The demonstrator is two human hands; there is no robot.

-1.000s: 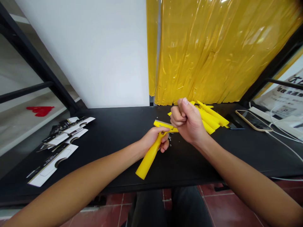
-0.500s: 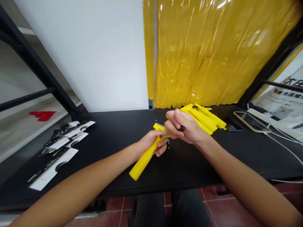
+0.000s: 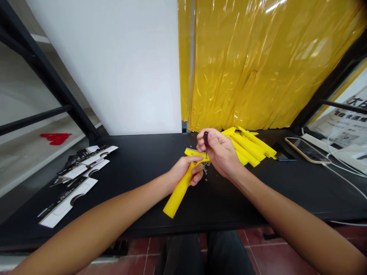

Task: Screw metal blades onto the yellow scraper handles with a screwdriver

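My left hand (image 3: pixel 186 172) is wrapped round a yellow scraper (image 3: pixel 179 194) near its head, with the handle slanting down toward the table's front edge. A thin metal edge and a screw show on the scraper's head. In my right hand (image 3: pixel 219 149) is a screwdriver (image 3: pixel 205 138) with a dark handle, held upright. Its thin shaft points down at the right end of the scraper's head, and the tip seems to meet a screw there. Small metal screws or nuts (image 3: pixel 205 169) lie scattered on the table just beyond my left fingers.
Several yellow scrapers (image 3: pixel 252 147) are piled behind my right hand. Printed white and black cards (image 3: pixel 69 198) lie at the left of the black table (image 3: pixel 137 152). A phone (image 3: pixel 306 150) with a white cable rests at the right. A yellow plastic curtain (image 3: pixel 241 68) hangs behind.
My right hand has turned from a fist over the scraper's head to an upright hold, so the screwdriver's handle and shaft now show. My left hand keeps its grip on the scraper.
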